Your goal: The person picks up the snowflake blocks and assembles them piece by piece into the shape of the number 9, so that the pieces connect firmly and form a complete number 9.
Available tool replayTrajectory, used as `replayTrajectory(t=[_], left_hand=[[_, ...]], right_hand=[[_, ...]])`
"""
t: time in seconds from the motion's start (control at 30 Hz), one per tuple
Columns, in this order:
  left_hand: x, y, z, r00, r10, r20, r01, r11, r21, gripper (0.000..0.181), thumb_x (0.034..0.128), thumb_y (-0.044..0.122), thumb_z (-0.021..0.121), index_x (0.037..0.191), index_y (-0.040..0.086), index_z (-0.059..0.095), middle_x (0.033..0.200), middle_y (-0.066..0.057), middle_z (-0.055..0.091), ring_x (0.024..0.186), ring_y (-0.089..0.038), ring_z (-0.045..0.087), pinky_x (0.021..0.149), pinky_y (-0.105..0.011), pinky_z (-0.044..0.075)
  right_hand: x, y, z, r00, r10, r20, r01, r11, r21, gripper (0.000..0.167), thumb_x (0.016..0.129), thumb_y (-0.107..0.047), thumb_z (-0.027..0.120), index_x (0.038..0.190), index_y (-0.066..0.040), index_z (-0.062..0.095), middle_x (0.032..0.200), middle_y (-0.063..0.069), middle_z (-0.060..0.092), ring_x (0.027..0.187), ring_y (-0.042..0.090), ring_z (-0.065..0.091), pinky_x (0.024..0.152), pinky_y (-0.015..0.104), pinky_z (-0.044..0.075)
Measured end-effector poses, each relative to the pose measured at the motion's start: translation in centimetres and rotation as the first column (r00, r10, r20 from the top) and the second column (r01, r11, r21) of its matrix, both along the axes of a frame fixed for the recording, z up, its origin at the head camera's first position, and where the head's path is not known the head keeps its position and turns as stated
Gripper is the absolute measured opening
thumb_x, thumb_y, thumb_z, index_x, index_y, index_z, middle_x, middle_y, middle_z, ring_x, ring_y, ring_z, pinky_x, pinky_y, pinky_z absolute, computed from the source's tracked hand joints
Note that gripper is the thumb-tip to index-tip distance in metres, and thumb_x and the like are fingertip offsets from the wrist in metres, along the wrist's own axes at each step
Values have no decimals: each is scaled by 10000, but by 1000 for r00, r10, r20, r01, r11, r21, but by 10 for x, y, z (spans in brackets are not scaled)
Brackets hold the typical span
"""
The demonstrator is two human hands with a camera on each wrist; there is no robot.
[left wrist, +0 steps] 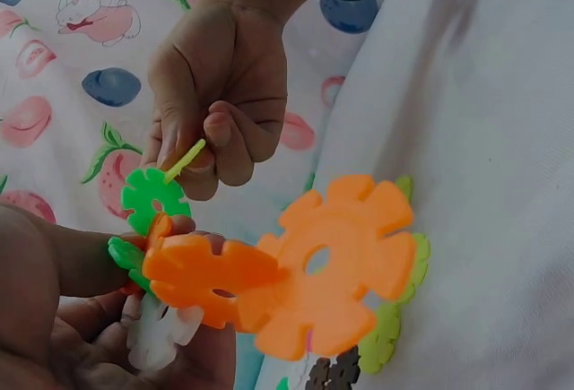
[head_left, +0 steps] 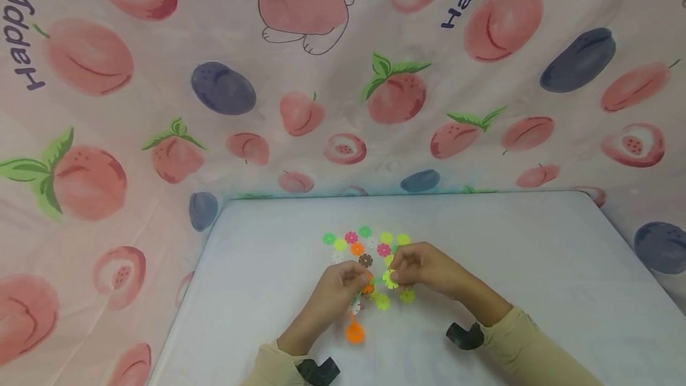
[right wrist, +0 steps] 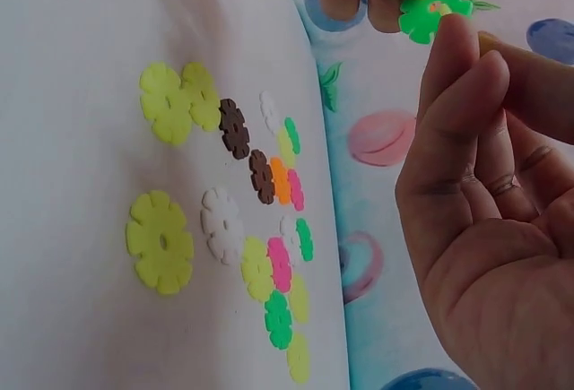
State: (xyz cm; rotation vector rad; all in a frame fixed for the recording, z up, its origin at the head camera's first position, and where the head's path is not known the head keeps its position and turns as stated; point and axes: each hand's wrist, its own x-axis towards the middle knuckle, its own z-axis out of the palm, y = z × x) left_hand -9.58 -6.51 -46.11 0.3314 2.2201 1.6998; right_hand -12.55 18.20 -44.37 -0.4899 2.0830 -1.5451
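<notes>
1. Right grip [head_left: 424, 268]: thumb and finger closed in a pinch on a yellow disc [left wrist: 186, 160], a thin flower-shaped piece with a notched rim.
2. Left grip [head_left: 339, 286]: fingers curled closely around a cluster of joined discs [left wrist: 260, 275], with an inner orange disc [left wrist: 202, 267] and a white disc [left wrist: 161, 336] projecting past them.
3. Contact: the yellow disc meets the rim of a green disc [left wrist: 148, 195] at the cluster's right-hand side; whether it is fully slotted cannot be told.
4. Position: the cluster is held between the two hands, above the bench [head_left: 257, 255].
5. Orientation: the cluster's long axis runs from the left fingers toward the wearer, ending in an outer orange disc [left wrist: 350, 302]. The yellow disc shows its flat face to the head camera and its edge to the left wrist camera.
6. Obstruction: the left fingers cover the cluster's middle; the right hand partly hides loose discs behind it.
7. Surroundings: loose yellow, white, brown, pink, green and orange discs [right wrist: 160, 264] lie flat on the bench, many overlapping or touching.
8. Periphery: beige sleeves [head_left: 536, 341], black wrist pieces [head_left: 465, 336], and a fruit-patterned cloth [head_left: 332, 195] behind the bench.
</notes>
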Motion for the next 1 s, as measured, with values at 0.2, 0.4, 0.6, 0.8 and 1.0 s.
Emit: replayTrajectory(t=[0.2, 0.4, 0.6, 0.8, 1.0], left_hand=[[0, 0, 0, 1000, -1, 15, 1, 1000, 15, 190, 1015, 241, 635, 1021, 64, 705, 1047, -103, 755, 854, -133, 697, 808, -277, 563], [1, 1, -1, 1000, 26, 12, -26, 1000, 13, 155, 1016, 209, 631, 1028, 70, 698, 951, -54, 742, 789, -147, 697, 694, -250, 572], [2, 3, 0, 999, 51, 8, -51, 999, 14, 182, 1016, 239, 636, 1048, 70, 696, 969, -48, 740, 790, -141, 704, 686, -258, 589], [5, 4, 2, 996, 81, -25, -81, 997, -10, 189, 1014, 248, 639, 1040, 70, 696, 1020, -104, 742, 825, -120, 699, 722, -244, 574], [6, 8, 2, 994, 105, -26, -105, 994, 10, 192, 1014, 243, 641, 1031, 59, 692, 996, -99, 731, 801, -126, 684, 678, -271, 600]], right_hand=[[2, -2, 1, 1000, 14, -8, -14, 1000, -8, 163, 946, -151, 709, 967, -8, 634, 816, 222, 680, 752, 403, 675, 720, 464, 606], [2, -5, -1, 999, 12, -31, -13, 1000, -14, 150, 957, -120, 689, 958, 7, 609, 806, 271, 647, 736, 405, 671, 694, 440, 603], [1, -5, -3, 999, 1, -33, -2, 1000, -24, 133, 963, -104, 680, 951, -4, 592, 806, 292, 627, 750, 465, 664, 696, 467, 609], [3, -8, -2, 999, -9, -43, 7, 999, -34, 140, 965, -100, 676, 948, 3, 583, 790, 251, 624, 743, 438, 671, 693, 432, 610], [4, -11, -1, 996, -39, -83, 39, 999, 5, 118, 952, -77, 686, 935, -11, 590, 753, 139, 628, 713, 380, 672, 684, 426, 612]])
